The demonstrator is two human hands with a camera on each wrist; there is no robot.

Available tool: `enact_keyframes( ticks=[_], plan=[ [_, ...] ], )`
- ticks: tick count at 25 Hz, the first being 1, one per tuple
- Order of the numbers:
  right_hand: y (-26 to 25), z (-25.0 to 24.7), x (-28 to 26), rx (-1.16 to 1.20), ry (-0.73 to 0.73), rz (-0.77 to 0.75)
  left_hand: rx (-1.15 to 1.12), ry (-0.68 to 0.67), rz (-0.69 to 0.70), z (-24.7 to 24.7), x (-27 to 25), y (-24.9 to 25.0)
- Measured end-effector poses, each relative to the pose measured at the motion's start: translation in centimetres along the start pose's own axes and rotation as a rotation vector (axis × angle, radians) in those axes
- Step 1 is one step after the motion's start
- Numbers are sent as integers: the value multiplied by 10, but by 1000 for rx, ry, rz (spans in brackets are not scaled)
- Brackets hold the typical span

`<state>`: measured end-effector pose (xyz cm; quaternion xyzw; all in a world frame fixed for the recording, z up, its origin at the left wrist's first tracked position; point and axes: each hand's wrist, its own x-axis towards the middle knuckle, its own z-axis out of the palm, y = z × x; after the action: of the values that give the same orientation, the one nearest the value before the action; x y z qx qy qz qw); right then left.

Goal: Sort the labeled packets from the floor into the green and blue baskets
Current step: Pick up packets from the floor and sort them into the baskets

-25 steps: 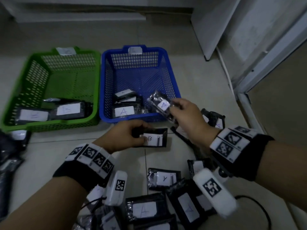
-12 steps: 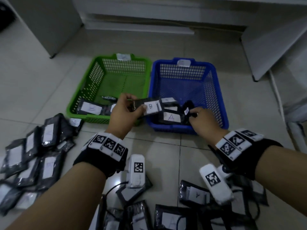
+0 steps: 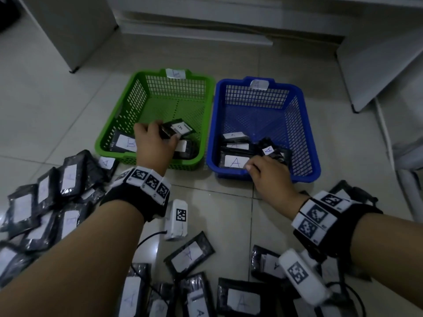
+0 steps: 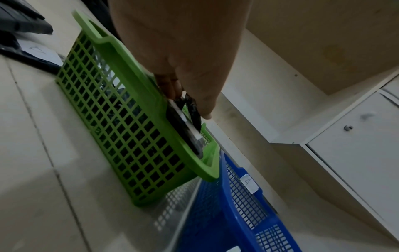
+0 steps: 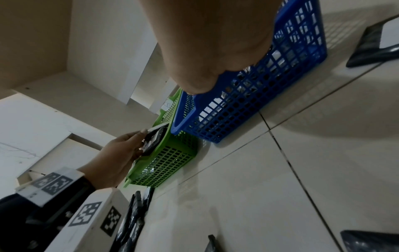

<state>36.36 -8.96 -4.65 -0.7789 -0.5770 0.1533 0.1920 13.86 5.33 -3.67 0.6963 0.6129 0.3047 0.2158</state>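
Note:
A green basket (image 3: 174, 88) tagged B and a blue basket (image 3: 256, 97) tagged A stand side by side on the tiled floor. Over the green basket's near half, my left hand (image 3: 161, 136) pinches a black packet labeled B (image 3: 177, 129). The left wrist view shows thumb and fingers on that packet (image 4: 185, 124) above the green rim (image 4: 121, 119). A packet labeled A (image 3: 269, 151) lies in the blue basket on other A packets. My right hand (image 3: 257, 167) hangs at the blue basket's front rim, fingers loosely curled, holding nothing.
Several black labeled packets lie in a heap on the floor at left (image 3: 45, 202) and scattered in front (image 3: 190, 255). White cabinets (image 3: 68, 30) stand behind the baskets, and a leaning white board (image 3: 377, 65) at right. Cables run among the near packets.
My left hand lifted the B packet from the floor to over the green basket. My right hand carried the A packet into the blue basket, let it go and drew back.

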Motion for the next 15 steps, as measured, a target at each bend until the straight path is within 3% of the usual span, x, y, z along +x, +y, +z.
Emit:
enact_keyframes(
  ticks=[4,6,7,9,12,15],
  plan=[
    [-1,-5,-4,76,-36,-21,82,19,95,-5,-21,0],
    [-2,-10,-18,117,70,-114,17,40,174,-8,-47,3],
    [-2,-11,-31,114,127,-160,-12,-11,195,-8,-66,1],
    [1,-7,-63,115,132,-205,-2,-248,201,-7,-104,-5],
    [16,9,-116,155,-96,-102,79,-581,122,-4,-158,-23],
    [30,18,-153,13,-323,34,145,-699,66,-6,-184,-38]
  ],
)
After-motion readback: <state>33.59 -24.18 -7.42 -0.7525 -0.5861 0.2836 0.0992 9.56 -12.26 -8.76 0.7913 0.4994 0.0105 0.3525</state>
